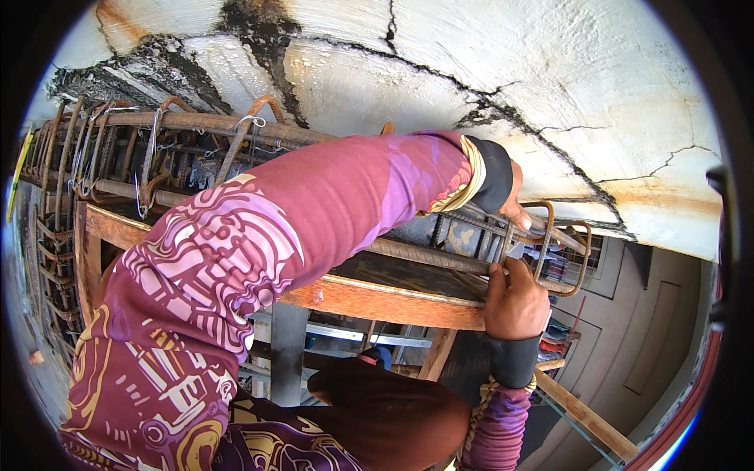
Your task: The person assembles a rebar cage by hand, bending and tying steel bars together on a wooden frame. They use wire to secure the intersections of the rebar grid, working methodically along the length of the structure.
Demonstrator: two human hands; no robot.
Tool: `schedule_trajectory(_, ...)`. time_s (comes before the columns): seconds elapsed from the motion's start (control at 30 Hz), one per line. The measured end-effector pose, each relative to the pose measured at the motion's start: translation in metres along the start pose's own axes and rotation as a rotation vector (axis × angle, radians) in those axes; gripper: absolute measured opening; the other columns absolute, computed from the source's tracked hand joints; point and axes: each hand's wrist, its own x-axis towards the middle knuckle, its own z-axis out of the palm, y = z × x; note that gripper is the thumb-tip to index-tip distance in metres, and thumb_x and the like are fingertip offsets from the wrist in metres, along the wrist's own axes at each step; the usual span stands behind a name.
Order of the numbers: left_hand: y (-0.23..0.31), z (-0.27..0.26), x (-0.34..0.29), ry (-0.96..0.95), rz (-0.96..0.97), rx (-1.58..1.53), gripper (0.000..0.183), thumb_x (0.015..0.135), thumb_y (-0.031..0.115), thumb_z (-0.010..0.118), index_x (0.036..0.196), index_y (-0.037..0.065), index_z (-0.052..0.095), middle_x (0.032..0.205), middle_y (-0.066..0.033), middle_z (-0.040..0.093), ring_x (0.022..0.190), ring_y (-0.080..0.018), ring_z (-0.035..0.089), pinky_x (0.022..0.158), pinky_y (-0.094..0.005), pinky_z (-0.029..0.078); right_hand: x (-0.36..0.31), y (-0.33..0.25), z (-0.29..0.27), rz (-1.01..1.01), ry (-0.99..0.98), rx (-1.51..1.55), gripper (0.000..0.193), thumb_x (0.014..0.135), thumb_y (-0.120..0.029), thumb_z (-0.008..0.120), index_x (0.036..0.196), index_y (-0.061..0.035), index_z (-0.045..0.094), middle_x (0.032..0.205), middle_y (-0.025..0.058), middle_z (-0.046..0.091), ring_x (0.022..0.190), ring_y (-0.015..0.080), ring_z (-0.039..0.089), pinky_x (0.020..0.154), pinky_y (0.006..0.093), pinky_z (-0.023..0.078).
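My left arm, in a patterned maroon sleeve, reaches across the rebar cage (pixel 432 257) to its right end. My left hand (pixel 514 206) has its fingers at the top of a thin steel stirrup (pixel 506 242), beside the upper bar; most of those fingers are hidden by the wrist. Lower down, my right hand (pixel 517 300) is closed, thumb and fingers pinched at the stirrup's lower part by the lower bar. Two rusty bent stirrups (pixel 583 255) stand just right of both hands. Black bands cover both wrists.
A cracked, stained white wall (pixel 628 86) rises behind the cage. Under it runs a wooden beam (pixel 385 302) on posts. More stirrups tied with wire (pixel 149 161) crowd the left end. A timber (pixel 589 412) slants at lower right, near a grey panelled surface (pixel 652 337).
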Motion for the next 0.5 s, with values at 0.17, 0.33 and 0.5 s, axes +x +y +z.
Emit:
schedule_trajectory(0.17,-0.008,-0.006,-0.016,0.000,-0.021,0.035,0.083,0.077,0.078,0.059,0.098,-0.002,0.073,0.096,-0.0221,0.070,0.090,-0.0352,0.066,0.080,-0.0452,0.051,-0.002,-0.016,0.004,-0.091,0.078,0.101,0.015,0.089,-0.022,0.065,0.086,-0.0070,0.063,0.065,0.0193,0.063,0.059,0.0401,0.063,0.052,0.0498,0.047)
schedule_trajectory(0.33,-0.014,-0.005,-0.027,0.035,-0.037,0.055,0.085,0.078,0.078,0.057,0.100,-0.003,0.072,0.094,-0.0233,0.070,0.091,-0.0363,0.067,0.079,-0.0453,0.052,-0.002,-0.020,0.005,-0.107,0.069,0.094,0.018,0.089,-0.025,0.066,0.088,-0.0071,0.065,0.066,0.0191,0.064,0.061,0.0396,0.064,0.053,0.0494,0.047)
schedule_trajectory(0.5,-0.010,-0.008,-0.030,0.017,-0.040,0.078,0.089,0.080,0.079,0.054,0.106,-0.005,0.068,0.088,-0.0238,0.069,0.083,-0.0363,0.069,0.072,-0.0450,0.055,-0.005,-0.015,0.000,-0.034,0.042,0.194,0.026,0.088,-0.032,0.069,0.096,-0.0076,0.070,0.070,0.0190,0.066,0.065,0.0401,0.065,0.056,0.0477,0.049)
